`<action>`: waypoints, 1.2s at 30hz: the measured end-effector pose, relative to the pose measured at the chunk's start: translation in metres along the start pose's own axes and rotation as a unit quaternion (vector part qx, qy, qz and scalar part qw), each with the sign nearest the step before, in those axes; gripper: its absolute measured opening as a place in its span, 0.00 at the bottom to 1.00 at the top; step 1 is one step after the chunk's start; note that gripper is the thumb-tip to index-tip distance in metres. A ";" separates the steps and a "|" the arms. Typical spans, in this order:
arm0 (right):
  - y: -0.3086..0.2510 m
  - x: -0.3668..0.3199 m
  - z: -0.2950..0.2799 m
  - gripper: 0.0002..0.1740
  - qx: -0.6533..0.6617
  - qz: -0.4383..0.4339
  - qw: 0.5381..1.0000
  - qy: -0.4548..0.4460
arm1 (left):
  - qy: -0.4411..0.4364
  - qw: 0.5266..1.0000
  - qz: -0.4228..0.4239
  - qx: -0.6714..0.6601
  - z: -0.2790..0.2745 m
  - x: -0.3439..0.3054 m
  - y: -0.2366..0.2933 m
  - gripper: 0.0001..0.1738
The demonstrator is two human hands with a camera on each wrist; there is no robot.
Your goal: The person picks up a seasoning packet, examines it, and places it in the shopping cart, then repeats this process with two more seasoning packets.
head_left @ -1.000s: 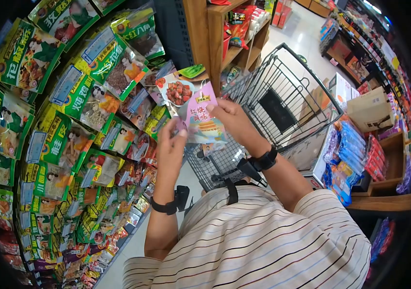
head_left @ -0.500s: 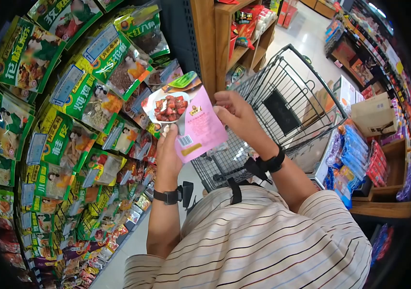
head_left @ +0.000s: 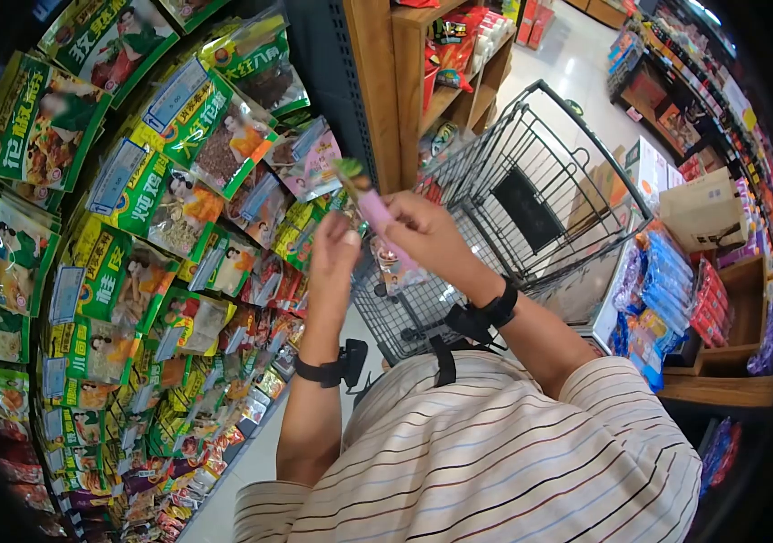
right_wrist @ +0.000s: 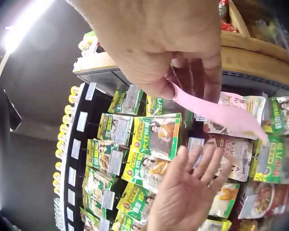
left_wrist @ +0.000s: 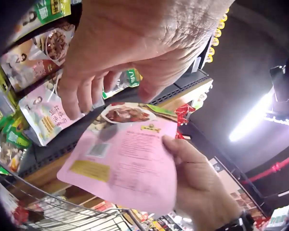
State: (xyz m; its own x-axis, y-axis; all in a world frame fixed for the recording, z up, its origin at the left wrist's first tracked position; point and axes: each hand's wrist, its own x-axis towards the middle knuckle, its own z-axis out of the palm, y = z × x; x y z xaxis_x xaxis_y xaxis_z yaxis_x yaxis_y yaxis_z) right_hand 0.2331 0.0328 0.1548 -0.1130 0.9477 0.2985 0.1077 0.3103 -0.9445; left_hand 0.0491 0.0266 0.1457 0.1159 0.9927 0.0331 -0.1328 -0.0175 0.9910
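A pink seasoning packet (head_left: pixel 375 212) with a picture of a meat dish is pinched along one side by my right hand (head_left: pixel 423 231). Its printed back, with a barcode and a gold panel, faces the left wrist camera (left_wrist: pixel 135 159). From the head and right wrist views it appears nearly edge-on. My left hand (head_left: pixel 336 249) holds nothing; its fingers are spread in the right wrist view, just beside the packet. Similar pink packets (right_wrist: pixel 238 108) hang on the rack close beyond the hands.
Green spice packets (head_left: pixel 165 204) hang in rows on the left. A black wire shopping cart (head_left: pixel 531 204) stands ahead to the right. Past it are a cardboard box (head_left: pixel 701 213) and blue bags (head_left: pixel 663 271). A wooden shelf (head_left: pixel 409 100) closes the rack's far end.
The packet was turned from its front to its back, then swung edge-on to the head view. My left hand, gripping the packet half a second ago, has let go; my right hand now holds it.
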 end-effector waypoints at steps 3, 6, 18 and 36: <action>0.001 -0.007 0.021 0.12 -0.163 -0.102 0.981 -0.005 | -0.055 0.997 0.017 -0.059 0.015 0.004 -0.009 0.35; 0.018 -0.010 0.034 0.13 -0.205 -0.156 0.966 -0.021 | -0.003 0.996 -0.066 -0.061 0.002 0.012 -0.025 0.27; 0.042 0.025 -0.007 0.14 -0.070 0.103 0.990 -0.069 | 0.104 0.990 -0.066 -0.072 -0.049 0.092 -0.080 0.21; 0.082 0.010 -0.038 0.13 0.030 0.288 0.955 -0.068 | 0.197 0.979 -0.056 0.014 -0.057 0.176 -0.084 0.21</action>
State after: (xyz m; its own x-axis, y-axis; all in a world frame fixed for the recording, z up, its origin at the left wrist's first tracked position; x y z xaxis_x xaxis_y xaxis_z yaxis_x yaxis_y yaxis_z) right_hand 0.2786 0.0706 0.0853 -0.1798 0.9400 -0.2901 0.1354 -0.2685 -0.9537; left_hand 0.0248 0.2093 0.0610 -0.2608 0.9575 -0.1231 -0.1132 0.0964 0.9889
